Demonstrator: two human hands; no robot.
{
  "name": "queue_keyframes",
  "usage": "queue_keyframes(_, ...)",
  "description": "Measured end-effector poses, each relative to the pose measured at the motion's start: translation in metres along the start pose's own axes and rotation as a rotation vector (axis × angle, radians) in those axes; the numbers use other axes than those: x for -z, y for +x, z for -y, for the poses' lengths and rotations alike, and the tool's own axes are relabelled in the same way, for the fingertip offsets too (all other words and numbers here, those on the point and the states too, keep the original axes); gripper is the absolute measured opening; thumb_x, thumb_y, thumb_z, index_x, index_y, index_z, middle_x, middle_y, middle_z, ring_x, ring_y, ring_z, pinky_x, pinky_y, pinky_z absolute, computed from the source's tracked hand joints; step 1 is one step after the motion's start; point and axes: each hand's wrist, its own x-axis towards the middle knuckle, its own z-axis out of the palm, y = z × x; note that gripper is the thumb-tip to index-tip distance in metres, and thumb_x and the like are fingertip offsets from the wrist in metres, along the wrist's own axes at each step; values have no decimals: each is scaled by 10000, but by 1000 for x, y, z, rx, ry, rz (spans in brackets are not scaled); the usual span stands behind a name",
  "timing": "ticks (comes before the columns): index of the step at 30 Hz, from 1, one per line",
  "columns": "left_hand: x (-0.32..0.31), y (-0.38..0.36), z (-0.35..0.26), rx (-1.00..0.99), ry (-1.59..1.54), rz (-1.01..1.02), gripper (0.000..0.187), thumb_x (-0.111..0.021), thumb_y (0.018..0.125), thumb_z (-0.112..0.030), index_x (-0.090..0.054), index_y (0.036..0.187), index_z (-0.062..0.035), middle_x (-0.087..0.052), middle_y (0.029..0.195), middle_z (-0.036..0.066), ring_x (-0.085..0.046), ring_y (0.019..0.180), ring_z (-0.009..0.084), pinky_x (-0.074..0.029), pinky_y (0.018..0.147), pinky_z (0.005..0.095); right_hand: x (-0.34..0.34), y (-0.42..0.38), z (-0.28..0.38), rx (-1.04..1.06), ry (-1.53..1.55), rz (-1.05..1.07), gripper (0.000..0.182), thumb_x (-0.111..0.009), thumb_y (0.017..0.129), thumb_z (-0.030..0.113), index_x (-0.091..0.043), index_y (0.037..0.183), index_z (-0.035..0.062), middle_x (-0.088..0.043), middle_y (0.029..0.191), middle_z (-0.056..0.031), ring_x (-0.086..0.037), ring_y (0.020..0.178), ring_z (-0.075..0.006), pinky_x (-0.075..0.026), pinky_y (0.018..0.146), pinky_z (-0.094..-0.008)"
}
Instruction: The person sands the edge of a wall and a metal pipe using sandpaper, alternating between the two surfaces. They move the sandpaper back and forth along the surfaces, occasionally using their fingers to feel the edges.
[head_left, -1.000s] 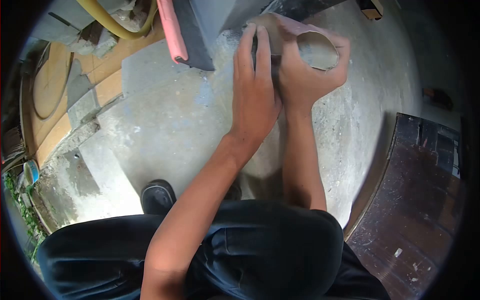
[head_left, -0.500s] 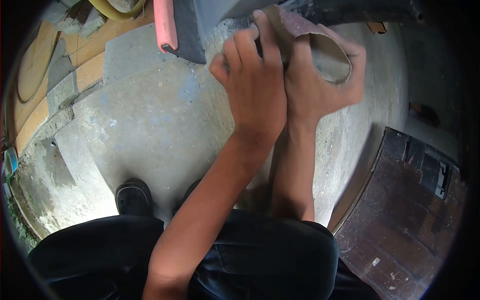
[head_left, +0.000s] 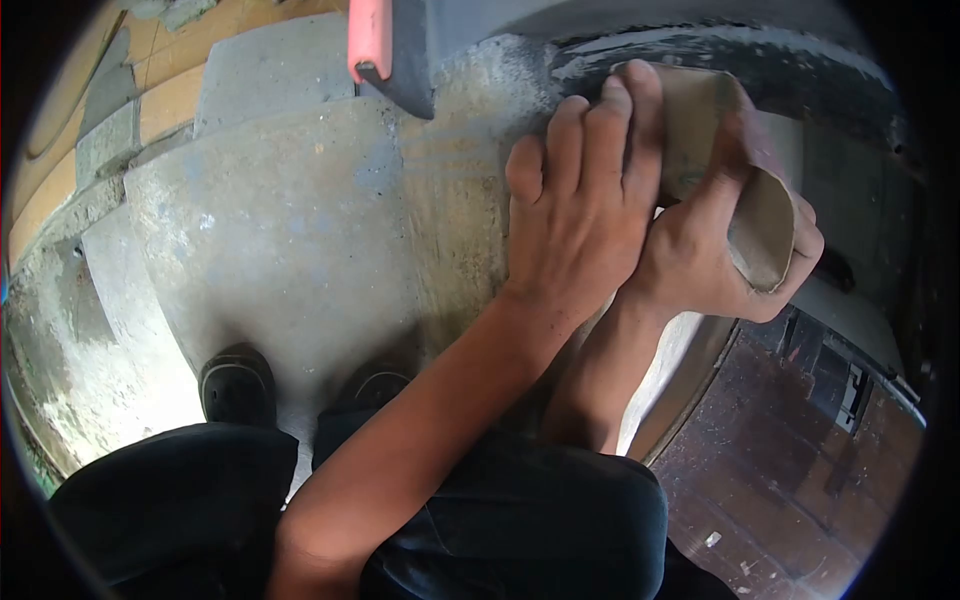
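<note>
A curled sheet that looks like sandpaper, beige with a purplish patch, is bent into a loop at its near end. My right hand grips that loop, with the thumb through its opening and the fingers around the outside. Close beside it, my left hand is palm down with bent fingers, the index finger along the sheet's left edge. The left thumb is hidden, apparently beneath the sheet. Both hands are above the floor near a dark, scuffed curved surface.
A pink-edged dark piece is at the top, left of my hands. On the right lies a worn brown panel. Stepped slabs and tiles border the concrete floor on the left. My shoe and dark trousers are below.
Both hands have shifted right and slightly down in view, with the curled sheet still between them. The camera view has shifted too. More of the dark curved surface shows.
</note>
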Motion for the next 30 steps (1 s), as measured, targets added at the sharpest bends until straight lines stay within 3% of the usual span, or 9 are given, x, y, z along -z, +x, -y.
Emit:
queue_keyframes(6, -1, -2, 12, 124, -49, 48, 626, -574, 835, -213, -459, 1401, 30, -472, 1208, 152, -455, 1114, 314, -291, 913, 465, -9, 0, 1, 214, -154, 265, 279, -807, 706, 13, -637, 928, 20, -660, 812, -77, -634, 684, -143, -521, 666, -272)
queue_keyframes(11, -2, 9, 0, 53, -102, -118, 593, -579, 830, -174, -490, 1395, -19, -483, 1216, 114, -440, 1118, 283, -279, 893, 453, -9, 9, 24, 111, -31, -22, 129, -755, 805, -3, -653, 878, -30, -727, 873, -138, -703, 766, -178, -578, 662, -286)
queue_keyframes(15, 2, 2, 15, 183, 0, -10, 540, -598, 817, -148, -552, 1339, -15, -465, 1117, 78, -439, 1033, 231, -282, 875, 430, -12, -8, 13, -31, -96, 274, 173, -791, 771, 40, -668, 874, -24, -719, 858, -117, -695, 786, -183, -563, 764, -313)
queue_keyframes(17, 3, 5, 20, 159, 2, -26, 548, -600, 816, -147, -543, 1343, -12, -452, 1072, 73, -442, 1011, 233, -294, 865, 436, -22, -11, 16, -87, -57, 195, 173, -793, 735, 3, -678, 864, 11, -675, 853, -62, -650, 715, -146, -511, 650, -252)
queue_keyframes(20, 12, 7, 16, 171, -93, 69, 523, -601, 810, -148, -557, 1312, -11, -464, 1036, 65, -459, 1025, 239, -310, 859, 446, -16, -4, 25, 136, -166, 60, 117, -760, 808, 28, -677, 881, -13, -717, 865, -116, -696, 778, -180, -569, 731, -291)
queue_keyframes(22, 11, 11, 10, 36, -94, 18, 474, -611, 794, -158, -581, 1248, -23, -472, 989, 53, -475, 1025, 240, -319, 850, 455, -21, -1, 47, -75, -164, -5, 83, -727, 834, 20, -678, 886, -22, -716, 881, -117, -695, 784, -184, -570, 715, -288)
queue_keyframes(25, 7, 10, 21, 119, -112, 13, 411, -606, 790, -173, -607, 1180, -45, -473, 960, 40, -486, 984, 229, -321, 839, 451, -23, -4, 23, 196, -130, 135, 113, -743, 826, 40, -673, 887, -25, -712, 891, -100, -681, 806, -169, -552, 724, -286)
queue_keyframes(27, 4, 12, 25, 204, -64, 46, 399, -594, 797, -203, -611, 1172, -65, -470, 957, 35, -487, 952, 223, -317, 838, 446, -31, -13, 28, -177, -134, 196, 118, -778, 753, 1, -679, 813, 24, -668, 834, -43, -629, 746, -125, -492, 718, -251)
queue_keyframes(30, 5, 14, 23, 230, -96, 70, 523, -590, 819, -215, -584, 1324, -79, -485, 980, 24, -471, 954, 214, -270, 839, 423, -29, -11, 27, -33, -130, 59, 156, -765, 774, -5, -633, 857, 10, -638, 813, -54, -628, 742, -147, -501, 656, -258)
